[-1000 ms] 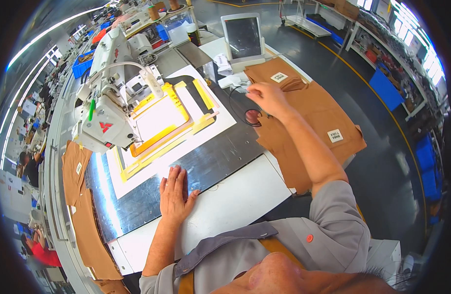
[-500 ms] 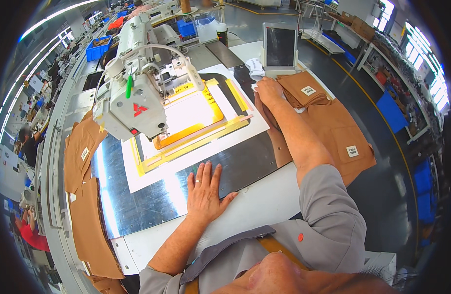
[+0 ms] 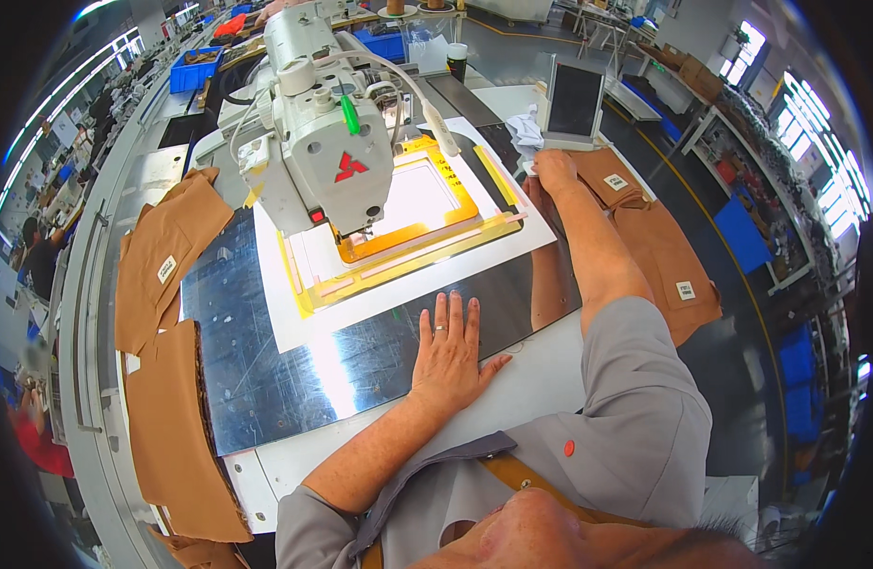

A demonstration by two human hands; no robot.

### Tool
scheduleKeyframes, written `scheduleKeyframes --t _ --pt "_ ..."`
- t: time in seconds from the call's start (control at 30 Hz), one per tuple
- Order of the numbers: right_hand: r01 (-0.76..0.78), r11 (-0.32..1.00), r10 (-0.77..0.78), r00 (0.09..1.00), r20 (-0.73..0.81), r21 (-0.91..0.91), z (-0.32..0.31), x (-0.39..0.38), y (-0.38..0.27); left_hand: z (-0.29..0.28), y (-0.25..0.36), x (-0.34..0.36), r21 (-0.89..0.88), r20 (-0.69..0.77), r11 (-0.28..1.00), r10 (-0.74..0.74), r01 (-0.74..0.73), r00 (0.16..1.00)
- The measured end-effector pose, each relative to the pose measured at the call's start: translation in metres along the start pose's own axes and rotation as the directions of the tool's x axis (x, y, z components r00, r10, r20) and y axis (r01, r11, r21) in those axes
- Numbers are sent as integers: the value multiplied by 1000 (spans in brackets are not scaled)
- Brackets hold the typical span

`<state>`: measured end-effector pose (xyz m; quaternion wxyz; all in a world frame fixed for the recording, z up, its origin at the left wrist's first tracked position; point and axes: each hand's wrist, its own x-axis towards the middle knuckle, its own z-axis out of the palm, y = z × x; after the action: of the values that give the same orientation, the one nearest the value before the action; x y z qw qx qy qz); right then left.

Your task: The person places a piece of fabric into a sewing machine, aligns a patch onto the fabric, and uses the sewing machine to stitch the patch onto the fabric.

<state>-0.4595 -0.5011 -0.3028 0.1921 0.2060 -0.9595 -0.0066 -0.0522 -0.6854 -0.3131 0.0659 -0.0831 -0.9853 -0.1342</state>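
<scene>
My left hand (image 3: 453,353) lies flat, fingers apart, on the shiny metal plate (image 3: 242,370). My right hand (image 3: 554,171) reaches to the plate's far right, fingers curled beside a crumpled white cloth (image 3: 525,130); what they grip is hidden. Between and beyond my hands stands a white sewing machine (image 3: 323,142) over a yellow-taped template (image 3: 403,241) on a white sheet. Brown fabric pieces with white labels lie left (image 3: 171,427) and right (image 3: 669,270).
A dark-screened panel (image 3: 572,102) stands at the back right, near a cup (image 3: 456,62). Past the aisle are shelving with blue bins (image 3: 740,230). Another blue bin (image 3: 195,71) is at back left. Other people (image 3: 40,256) work at far left.
The view has swung, shifting the scene rightward. My right hand has moved forward and left from the brown fabric and black cord to beside the white cloth. My left hand stays on the plate.
</scene>
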Motion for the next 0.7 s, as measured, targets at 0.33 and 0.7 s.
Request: scheduleKeyframes --t 0.33,0.7 --pt "-114 992 113 993 -33 -51 11 4 12 1 1 0 13 -35 1000 16 -16 999" --pt "286 739 -125 948 -293 610 -81 -84 -59 -3 -17 -4 -423 -181 904 -147 58 972"
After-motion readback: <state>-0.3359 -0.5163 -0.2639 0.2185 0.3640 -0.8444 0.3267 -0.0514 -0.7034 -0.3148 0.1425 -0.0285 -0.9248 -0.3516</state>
